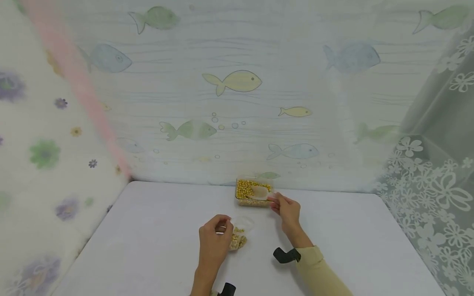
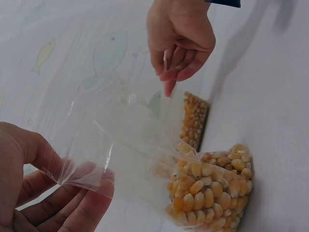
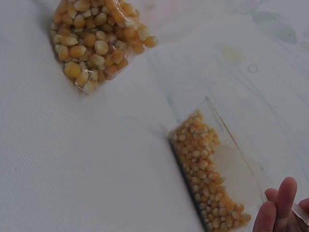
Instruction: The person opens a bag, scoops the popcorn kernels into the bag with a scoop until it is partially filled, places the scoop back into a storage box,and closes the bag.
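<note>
My left hand pinches the rim of a clear plastic bag between thumb and fingers. Yellow corn kernels fill the bottom of the bag, which stands on the table; its upper part is stretched towards the hand. Farther back is a clear rectangular container of corn kernels. My right hand, at the container's right side, grips the handle of a pale scoop. The scoop's bowl is inside the container, beside the kernels. Whether any kernels lie in the bowl cannot be made out.
The white table meets a fish-patterned curtain just behind the container. A flowered cloth hangs on the left, and sheer lace on the right. Black wrist mounts stick out from both forearms.
</note>
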Demonstrator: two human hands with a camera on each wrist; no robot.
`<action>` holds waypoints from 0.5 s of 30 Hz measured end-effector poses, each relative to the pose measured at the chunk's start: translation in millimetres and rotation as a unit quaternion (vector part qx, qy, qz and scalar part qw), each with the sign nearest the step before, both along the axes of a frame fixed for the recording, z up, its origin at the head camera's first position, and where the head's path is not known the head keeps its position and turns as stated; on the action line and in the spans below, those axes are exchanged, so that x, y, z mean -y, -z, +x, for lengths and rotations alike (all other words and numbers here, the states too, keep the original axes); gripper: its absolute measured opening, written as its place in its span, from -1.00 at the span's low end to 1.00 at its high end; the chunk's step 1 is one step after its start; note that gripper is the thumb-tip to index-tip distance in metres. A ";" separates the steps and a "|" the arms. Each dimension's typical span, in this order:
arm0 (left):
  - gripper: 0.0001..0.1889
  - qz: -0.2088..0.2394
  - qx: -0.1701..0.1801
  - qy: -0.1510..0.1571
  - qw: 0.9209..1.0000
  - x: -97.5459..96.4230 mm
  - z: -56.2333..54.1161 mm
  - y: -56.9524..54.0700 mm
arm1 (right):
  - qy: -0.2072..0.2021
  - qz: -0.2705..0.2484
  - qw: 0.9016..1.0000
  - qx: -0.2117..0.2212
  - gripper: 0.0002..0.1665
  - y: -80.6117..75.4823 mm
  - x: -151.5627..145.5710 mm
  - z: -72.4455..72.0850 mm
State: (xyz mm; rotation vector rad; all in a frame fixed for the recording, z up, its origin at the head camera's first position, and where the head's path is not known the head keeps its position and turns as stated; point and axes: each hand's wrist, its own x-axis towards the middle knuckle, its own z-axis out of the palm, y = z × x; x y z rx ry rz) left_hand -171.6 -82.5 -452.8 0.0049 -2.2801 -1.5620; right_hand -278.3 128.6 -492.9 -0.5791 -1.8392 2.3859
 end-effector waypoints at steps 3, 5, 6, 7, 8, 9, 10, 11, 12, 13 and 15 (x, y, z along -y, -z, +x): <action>-0.89 -0.003 0.000 -0.001 1.000 -0.3 -0.2 -0.6 | 0.003 -0.021 1.000 0.002 -0.51 -0.3 -0.6 1.9; -0.89 -0.004 -0.001 -0.003 1.000 -0.4 -0.2 -1.0 | 0.007 -0.031 0.999 0.003 -0.51 -0.1 -0.8 3.0; -0.90 -0.006 -0.001 -0.003 1.000 -0.4 -0.1 -1.2 | 0.010 -0.037 0.999 0.002 -0.51 0.0 -1.1 3.6; -0.90 -0.006 -0.001 -0.003 1.000 -0.5 -0.2 -1.4 | 0.013 -0.043 0.999 0.002 -0.51 0.3 -1.4 4.0; -0.90 -0.006 -0.001 -0.005 1.000 -0.6 -0.2 -1.6 | 0.017 -0.048 0.999 0.001 -0.50 0.7 -1.8 4.4; -0.90 -0.007 -0.001 -0.005 1.000 -0.7 -0.1 -1.7 | 0.020 -0.052 0.998 0.004 -0.51 1.0 -2.0 4.7; -0.90 -0.007 -0.001 -0.005 1.000 -0.9 0.0 -1.8 | 0.023 -0.056 0.998 0.005 -0.52 1.3 -2.5 5.0; -0.90 -0.007 -0.001 -0.006 1.000 -1.1 0.0 -2.0 | 0.025 -0.063 0.998 0.006 -0.52 1.6 -2.8 5.1; -0.90 -0.007 -0.002 -0.006 1.000 -1.2 0.1 -2.2 | 0.026 -0.068 0.997 0.005 -0.52 1.9 -3.3 5.3; -0.90 -0.005 -0.002 -0.006 1.000 -1.4 0.3 -2.4 | 0.027 -0.074 0.997 0.006 -0.53 2.3 -3.6 5.1; -0.89 -0.004 -0.003 -0.004 1.000 -1.7 0.9 -2.8 | 0.027 -0.087 0.996 0.006 -0.54 2.9 -4.5 5.0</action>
